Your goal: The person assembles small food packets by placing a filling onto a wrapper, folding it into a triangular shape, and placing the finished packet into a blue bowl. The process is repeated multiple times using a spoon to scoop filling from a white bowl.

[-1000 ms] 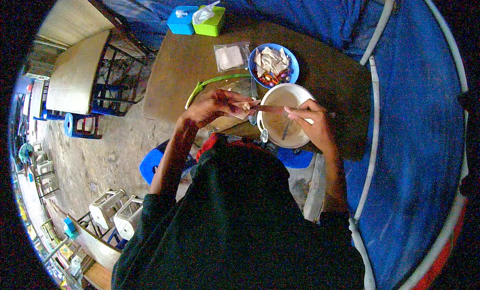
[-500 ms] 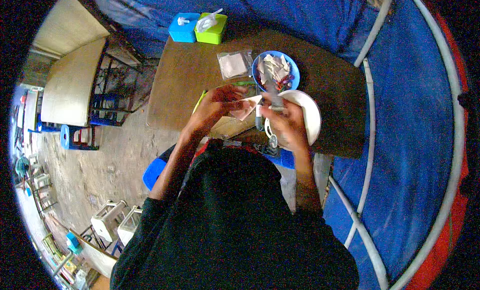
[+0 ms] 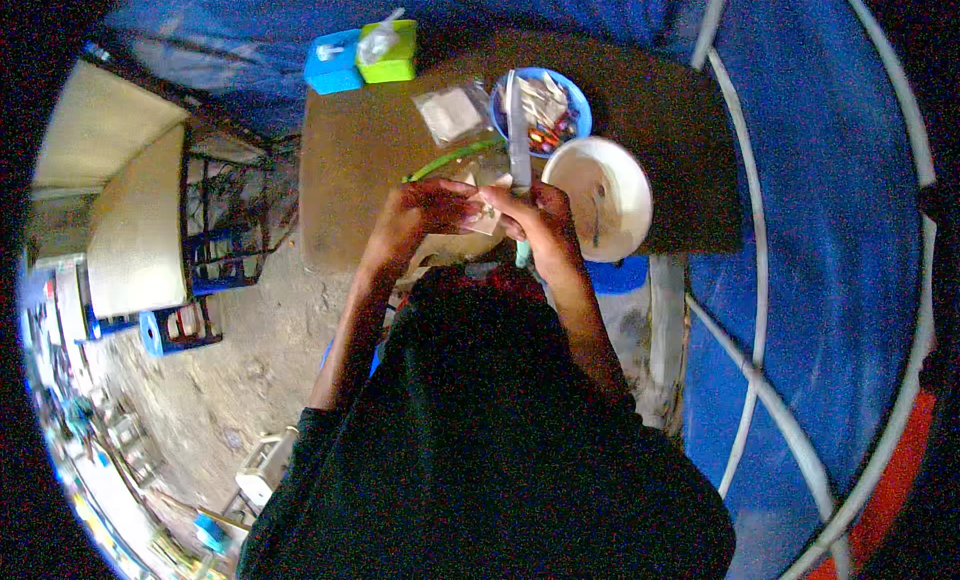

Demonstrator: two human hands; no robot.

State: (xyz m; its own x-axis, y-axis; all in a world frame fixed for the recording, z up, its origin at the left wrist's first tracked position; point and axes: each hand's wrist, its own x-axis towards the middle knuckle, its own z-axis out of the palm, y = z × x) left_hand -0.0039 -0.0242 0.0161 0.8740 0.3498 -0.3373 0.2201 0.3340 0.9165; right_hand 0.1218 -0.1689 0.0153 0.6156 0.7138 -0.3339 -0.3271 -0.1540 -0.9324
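Observation:
My left hand pinches a thin, pale, square sheet with small bits on it, resembling a wrapper. My right hand is closed at the sheet's right side, its thumb against it. A knife passes at that hand, its blade pointing away over the rim of a blue bowl and its pale green handle showing below the fingers. I cannot tell whether those fingers also grip it. A curved green edge of a board or tray shows beyond my left hand.
The blue bowl holds pale strips and red pieces. Nearer, on the right, stands a white bowl with a spoon. A clear packet of pale sheets, a blue box and a green box lie farther back on the brown table.
My right hand has moved left from in front of the white bowl to the sheet, uncovering the bowl and spoon. The two hands are closer together, and the view has shifted.

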